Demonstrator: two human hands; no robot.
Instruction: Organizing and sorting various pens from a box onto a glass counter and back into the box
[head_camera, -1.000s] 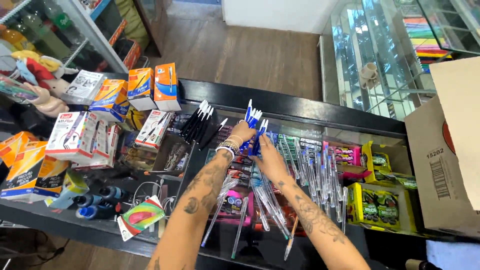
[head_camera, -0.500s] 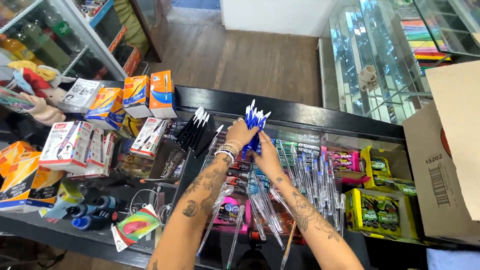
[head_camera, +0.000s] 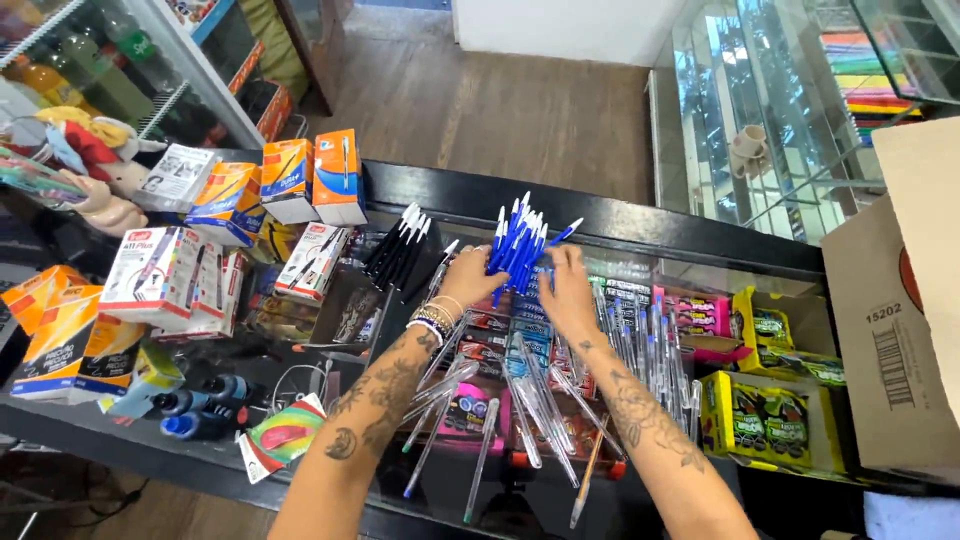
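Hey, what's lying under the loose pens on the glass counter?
Beneath the loose pens, through the glass counter, show colourful packets and yellow boxes. The pens and both forearms cover whatever lies beneath them.

Blue-capped pens are seen beside black-capped pens. Orange and blue boxes, yellow packets and what seem pink packets are shown on a black counter.

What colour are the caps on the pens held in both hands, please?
Blue, on the bunch of pens; clearest in the head view.
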